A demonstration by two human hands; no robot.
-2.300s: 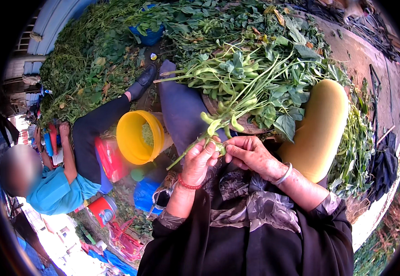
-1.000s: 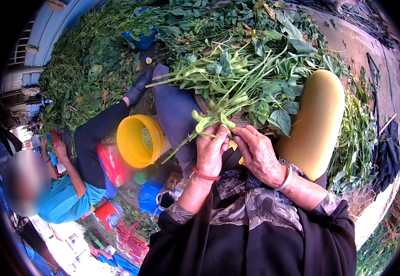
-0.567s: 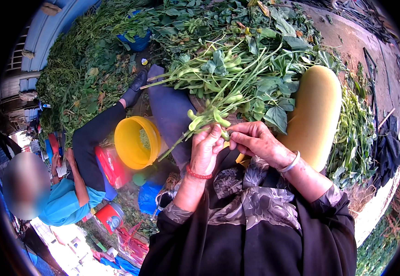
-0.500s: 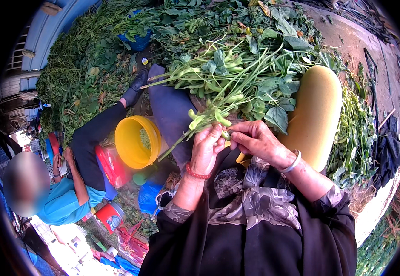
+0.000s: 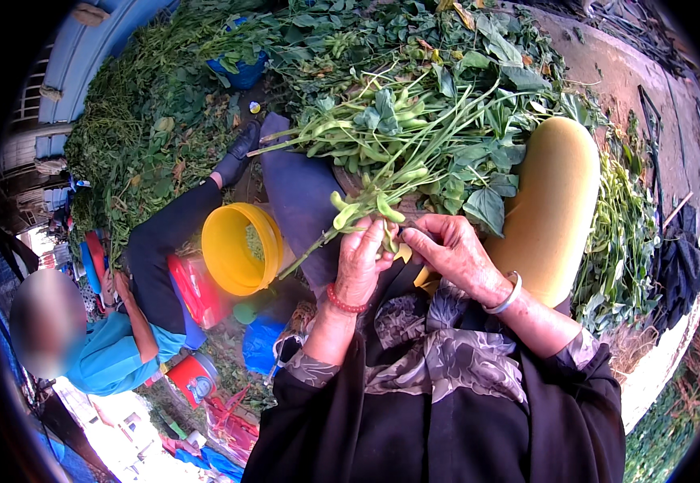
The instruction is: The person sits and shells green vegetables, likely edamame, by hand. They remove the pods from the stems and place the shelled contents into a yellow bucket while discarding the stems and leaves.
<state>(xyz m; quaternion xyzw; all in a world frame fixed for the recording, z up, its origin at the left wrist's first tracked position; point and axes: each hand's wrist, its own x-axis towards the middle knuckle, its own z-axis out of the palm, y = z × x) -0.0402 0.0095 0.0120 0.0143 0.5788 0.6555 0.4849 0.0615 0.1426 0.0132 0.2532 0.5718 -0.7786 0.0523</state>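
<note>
My left hand point(image 5: 358, 270) is closed on a green bean stalk point(image 5: 315, 245), with plump pods point(image 5: 389, 209) standing out just above its fingertips. One small pod hangs between its thumb and fingers. Close by on the right, my right hand point(image 5: 456, 253) has thumb and forefinger pinched together, slightly apart from the left fingers. Whatever it pinches is too small or hidden to name. More cut stalks with pods point(image 5: 358, 133) and broad leaves lie heaped just beyond both hands.
A yellow bucket point(image 5: 209, 253) with some green pods inside stands left of my hands. A seated person in a teal top point(image 5: 117, 354) is farther left. A smooth, rounded yellow form point(image 5: 555, 201) rises at the right. A blue bucket point(image 5: 245, 74) sits among the plants behind.
My right hand has drawn a little away to the right from the left fingers. The small pod at the left fingertips shows more now. The seated person's hands shifted slightly.
</note>
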